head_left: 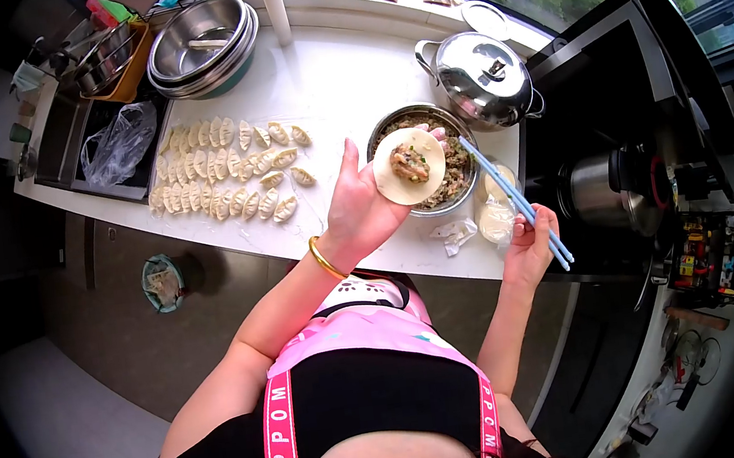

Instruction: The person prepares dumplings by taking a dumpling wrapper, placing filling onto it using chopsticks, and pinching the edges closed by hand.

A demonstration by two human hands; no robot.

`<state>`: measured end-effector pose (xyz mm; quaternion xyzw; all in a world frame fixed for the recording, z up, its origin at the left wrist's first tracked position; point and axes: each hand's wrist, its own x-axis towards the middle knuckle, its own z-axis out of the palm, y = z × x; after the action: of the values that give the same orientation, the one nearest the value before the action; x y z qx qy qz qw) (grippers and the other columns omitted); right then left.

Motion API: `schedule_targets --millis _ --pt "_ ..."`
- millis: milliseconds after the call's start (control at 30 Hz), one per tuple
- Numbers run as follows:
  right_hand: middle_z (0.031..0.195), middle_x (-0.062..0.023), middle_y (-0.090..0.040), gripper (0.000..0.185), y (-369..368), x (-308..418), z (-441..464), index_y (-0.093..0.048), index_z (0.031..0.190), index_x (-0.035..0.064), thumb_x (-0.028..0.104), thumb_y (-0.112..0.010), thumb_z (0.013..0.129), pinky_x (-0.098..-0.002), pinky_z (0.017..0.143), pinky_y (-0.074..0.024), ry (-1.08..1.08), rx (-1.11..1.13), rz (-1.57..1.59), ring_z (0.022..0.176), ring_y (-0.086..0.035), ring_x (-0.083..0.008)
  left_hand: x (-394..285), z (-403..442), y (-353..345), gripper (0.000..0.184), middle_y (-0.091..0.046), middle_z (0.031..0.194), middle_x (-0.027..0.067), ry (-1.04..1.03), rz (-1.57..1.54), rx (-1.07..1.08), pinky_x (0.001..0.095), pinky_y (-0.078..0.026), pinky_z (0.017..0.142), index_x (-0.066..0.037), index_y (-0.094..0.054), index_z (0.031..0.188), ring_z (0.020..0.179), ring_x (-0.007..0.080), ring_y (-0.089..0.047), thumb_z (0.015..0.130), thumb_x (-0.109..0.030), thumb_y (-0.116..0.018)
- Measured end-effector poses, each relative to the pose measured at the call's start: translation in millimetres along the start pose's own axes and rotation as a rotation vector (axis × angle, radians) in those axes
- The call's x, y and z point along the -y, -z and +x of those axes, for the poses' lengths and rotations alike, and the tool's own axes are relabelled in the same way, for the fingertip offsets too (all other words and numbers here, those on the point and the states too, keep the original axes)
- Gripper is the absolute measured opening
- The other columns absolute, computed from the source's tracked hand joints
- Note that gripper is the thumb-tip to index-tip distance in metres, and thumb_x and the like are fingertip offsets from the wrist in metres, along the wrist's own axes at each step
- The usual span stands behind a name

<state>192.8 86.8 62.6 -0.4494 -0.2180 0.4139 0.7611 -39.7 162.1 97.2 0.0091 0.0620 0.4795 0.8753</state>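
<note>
While left hand [362, 201] supports one wrapper [406, 192], right hand [529, 251] grips two chopsticks [518, 199].

left hand [363, 209]: supports wrapper [393, 191] with filling [410, 166] | right hand [531, 251]: grips blue chopsticks [513, 195] | dumplings [220, 164]: rows on counter [327, 80]

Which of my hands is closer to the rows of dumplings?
Left. Your left hand, supporting a filling-topped wrapper, is to the right of the dumplings; your right hand, holding blue chopsticks, is farther right, beyond the bowl of filling.
</note>
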Motion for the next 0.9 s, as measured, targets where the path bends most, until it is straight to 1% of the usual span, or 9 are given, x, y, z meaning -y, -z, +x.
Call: schedule_targets --millis 133,200,367,533,633,700,733,800,900 --pt "0.080 -0.0112 -0.064 0.011 33 -55 15 -0.057 0.091 -0.0043 0.006 -0.059 0.093 -0.0262 0.060 -0.0582 -0.016 -0.040 -0.549 0.065 -0.067 -0.0179 -3 -2 -2 0.080 -0.026 0.153 0.0205 -0.029 -0.003 0.010 0.0404 -0.017 0.119 0.004 -0.019 0.148 0.142 0.0299 -0.025 0.099 -0.058 -0.012" --pt "0.078 -0.0116 -0.063 0.011 56 -104 24 -0.057 0.089 -0.0036 0.006 -0.061 0.092 -0.0271 0.056 -0.0580 -0.055 0.032 -0.610 0.062 -0.067 -0.0181 -2 -3 -3 0.080 -0.026 0.153 0.0205 -0.039 0.007 0.006 0.0405 -0.017 0.119 0.004 -0.019 0.148 0.143 0.0296 -0.024 0.099 -0.058 -0.012" --pt "0.080 -0.0073 -0.061 0.012 62 -165 21 -0.056 0.096 -0.0019 0.006 -0.064 0.090 -0.0252 0.058 -0.0555 -0.163 -0.024 -0.458 0.063 -0.062 -0.0125 0 -7 -10 0.080 -0.026 0.153 0.0198 -0.066 -0.015 0.022 0.0402 -0.017 0.119 0.003 -0.019 0.148 0.142 0.0288 -0.025 0.098 -0.059 -0.013" --pt "0.085 -0.0023 -0.057 0.019 56 -115 -29 -0.057 0.098 0.0010 0.009 -0.070 0.087 -0.0227 0.062 -0.0498 -0.381 0.001 -0.403 0.070 -0.056 -0.0087 2 -6 -10 0.080 -0.026 0.153 0.0191 -0.091 -0.038 0.067 0.0404 -0.017 0.118 0.001 -0.019 0.149 0.143 0.0283 -0.024 0.098 -0.060 -0.015" --pt "0.091 -0.0027 -0.055 0.016 18 -82 -56 -0.060 0.099 0.0007 0.004 -0.068 0.085 -0.0210 0.060 -0.0447 -0.184 0.012 -0.661 0.070 -0.053 -0.0067 5 -5 -13 0.080 -0.025 0.154 0.0183 -0.113 -0.032 0.081 0.0405 -0.017 0.118 0.001 -0.018 0.149 0.143 0.0280 -0.024 0.098 -0.060 -0.016" --pt "0.093 -0.0052 -0.054 0.022 -44 -35 -64 -0.063 0.096 0.0022 0.003 -0.075 0.078 -0.0243 0.065 -0.0434 0.396 0.280 -0.848 0.074 -0.054 -0.0122 6 -8 -15 0.079 -0.024 0.154 0.0178 -0.113 -0.020 0.071 0.0406 -0.016 0.119 0.000 -0.018 0.149 0.143 0.0279 -0.024 0.098 -0.060 -0.016" --pt "0.093 -0.0052 -0.054 0.022 -67 -22 -62 -0.063 0.096 0.0022 0.003 -0.075 0.078 -0.0243 0.065 -0.0434 0.394 0.272 -0.848 0.074 -0.054 -0.0122 7 -8 -17 0.080 -0.023 0.154 0.0175 -0.111 -0.020 0.068 0.0406 -0.016 0.119 0.000 -0.018 0.149 0.143 0.0280 -0.023 0.098 -0.060 -0.016" --pt "0.090 -0.0073 -0.053 0.029 -100 -10 -53 -0.065 0.094 0.0043 0.006 -0.080 0.070 -0.0305 0.069 -0.0436 0.788 0.475 -0.915 0.078 -0.053 -0.0197 8 -8 -19 0.080 -0.023 0.155 0.0172 -0.106 -0.019 0.067 0.0407 -0.015 0.119 0.000 -0.018 0.149 0.144 0.0281 -0.022 0.098 -0.061 -0.015" --pt "0.088 -0.0065 -0.054 0.030 -113 -12 -46 -0.067 0.092 0.0074 0.010 -0.083 0.067 -0.0336 0.068 -0.0420 0.840 0.525 -0.981 0.080 -0.053 -0.0231 10 -10 -20 0.080 -0.021 0.155 0.0164 -0.106 0.024 0.110 0.0408 -0.014 0.119 -0.001 -0.017 0.150 0.144 0.0284 -0.021 0.097 -0.061 -0.013"
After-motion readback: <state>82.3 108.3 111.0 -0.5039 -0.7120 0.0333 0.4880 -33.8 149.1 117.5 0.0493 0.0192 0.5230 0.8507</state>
